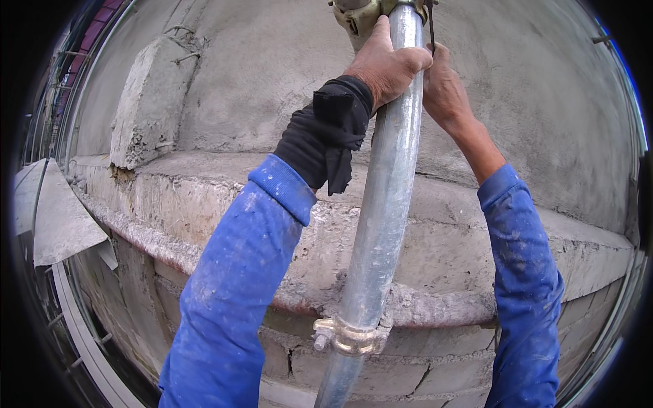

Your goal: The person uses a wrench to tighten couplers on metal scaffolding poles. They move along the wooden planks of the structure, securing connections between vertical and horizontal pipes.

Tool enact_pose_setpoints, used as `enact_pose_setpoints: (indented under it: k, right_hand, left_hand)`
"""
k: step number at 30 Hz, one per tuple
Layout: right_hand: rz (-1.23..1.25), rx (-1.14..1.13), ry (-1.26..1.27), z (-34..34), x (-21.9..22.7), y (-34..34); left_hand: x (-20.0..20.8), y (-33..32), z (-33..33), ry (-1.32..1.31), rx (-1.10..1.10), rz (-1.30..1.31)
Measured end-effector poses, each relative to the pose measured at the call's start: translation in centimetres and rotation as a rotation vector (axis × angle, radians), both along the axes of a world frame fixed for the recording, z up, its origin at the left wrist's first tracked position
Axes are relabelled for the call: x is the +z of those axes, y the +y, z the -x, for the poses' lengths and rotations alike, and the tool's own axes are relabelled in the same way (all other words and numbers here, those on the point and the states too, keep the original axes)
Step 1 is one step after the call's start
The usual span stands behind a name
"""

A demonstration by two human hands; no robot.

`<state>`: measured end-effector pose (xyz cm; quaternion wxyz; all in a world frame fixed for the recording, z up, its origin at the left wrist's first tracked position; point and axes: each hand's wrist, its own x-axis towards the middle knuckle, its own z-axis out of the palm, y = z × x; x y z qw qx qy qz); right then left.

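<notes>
Head view: my left hand wraps the pipe just below the clamp, and across from it my right hand meets a thin dark rod, its hold unclear, so I'd best brace the pipe firmly.

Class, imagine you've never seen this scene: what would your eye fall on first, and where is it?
The eye would likely go first to the shiny metal pipe slanting down the middle, with the left hand gripping it near the top. Next come the bright blue sleeves on either side and the black wrap around the left wrist. Low down, a brassy clamp circles the pipe.
</notes>
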<state>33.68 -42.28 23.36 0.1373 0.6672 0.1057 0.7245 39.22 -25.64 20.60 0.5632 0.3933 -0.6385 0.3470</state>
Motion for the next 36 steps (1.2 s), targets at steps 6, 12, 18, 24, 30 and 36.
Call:
enact_pose_setpoints:
  k: [6,12,18,24,30,36]
  right_hand:
    - [-0.073,0.045,0.070,0.7,-0.5,2.1]
    - [-0.397,0.541,0.627,9.8,-5.2,9.2]
    - [-0.631,0.902,0.794,18.1,-1.5,12.6]
    - [-0.548,0.570,0.391,12.1,-4.3,9.4]
    - [-0.541,0.508,0.215,6.5,-3.1,5.8]
    - [-0.418,0.509,0.192,0.7,-2.9,4.0]
  left_hand:
    - [-0.2,0.5,0.3,0.002,-0.030,0.007]
    - [-0.3,0.7,-1.1,0.060,-0.011,-0.030]
    - [-0.1,0.4,1.0,0.053,-0.027,-0.025]
    - [-0.5,0.9,0.4,0.077,0.026,-0.043]
    - [-0.2,0.2,0.4,0.019,-0.015,-0.020]
    - [-0.2,-0.2,-0.3,-0.005,-0.100,0.037]
